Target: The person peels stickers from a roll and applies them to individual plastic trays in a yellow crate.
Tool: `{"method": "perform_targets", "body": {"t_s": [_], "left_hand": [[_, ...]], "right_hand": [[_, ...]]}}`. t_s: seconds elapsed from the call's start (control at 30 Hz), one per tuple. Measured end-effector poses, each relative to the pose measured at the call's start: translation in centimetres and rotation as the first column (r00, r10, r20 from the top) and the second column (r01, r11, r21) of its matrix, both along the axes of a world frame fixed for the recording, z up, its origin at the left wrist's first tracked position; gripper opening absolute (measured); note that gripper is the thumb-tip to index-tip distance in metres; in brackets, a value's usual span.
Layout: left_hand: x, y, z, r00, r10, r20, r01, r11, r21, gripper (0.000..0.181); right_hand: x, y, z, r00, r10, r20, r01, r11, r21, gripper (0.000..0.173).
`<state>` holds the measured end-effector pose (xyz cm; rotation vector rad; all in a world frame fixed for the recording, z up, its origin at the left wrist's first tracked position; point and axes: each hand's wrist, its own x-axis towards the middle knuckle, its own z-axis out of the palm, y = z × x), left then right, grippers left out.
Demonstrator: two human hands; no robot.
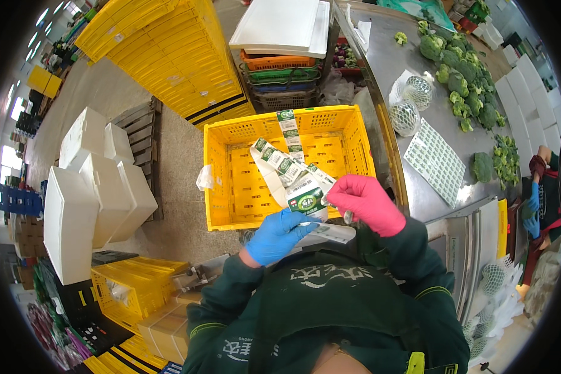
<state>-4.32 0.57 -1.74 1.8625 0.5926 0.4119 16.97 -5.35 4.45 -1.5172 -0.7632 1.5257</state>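
Observation:
My left hand (276,235), in a blue glove, grips a strip of green-and-white printed labels (307,200). My right hand (367,201), gloved in pink, pinches the right edge of that label strip with thumb and fingertips. The strip's long tail runs folded and crossed over the inside of a yellow plastic crate (243,175), and one end lies over the crate's far rim. Nearer my body, a pale curled length of the backing paper (339,233) hangs below the left fingers. Both hands are above the crate's near edge.
To the right, a steel table (388,61) bears a broccoli pile (467,75), net-wrapped heads (404,118) and a sticker sheet (437,161). A co-worker's blue-gloved hands (533,215) hold broccoli at far right. Stacked yellow crates (173,61) and white foam boxes (100,196) stand left.

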Motion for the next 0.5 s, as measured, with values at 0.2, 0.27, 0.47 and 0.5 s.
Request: {"method": "perform_targets", "body": {"t_s": [0.2,0.27,0.47,0.5], "left_hand": [[0.4,-0.2,0.0,0.999,0.035,0.018,-0.035,0.999,-0.007,0.016],[0.5,-0.3,0.3,0.999,0.037,0.003,-0.037,0.997,0.073,0.016],[0.0,-0.1,1.0,0.998,0.024,0.064,-0.029,0.996,0.082,0.020],[-0.1,-0.1,1.0,0.997,0.013,0.081,-0.020,0.996,0.084,0.020]], "right_hand": [[-2.5,-0.5,-2.8,0.983,-0.111,0.147,0.079,0.975,0.207,0.016],[-2.8,-0.8,-3.9,0.942,-0.155,0.298,0.066,0.955,0.289,0.021],[-1.3,-0.2,-2.9,0.851,-0.166,0.498,0.066,0.975,0.211,0.017],[-1.1,-0.1,-2.9,0.938,-0.079,0.338,0.018,0.983,0.182,0.017]]}}
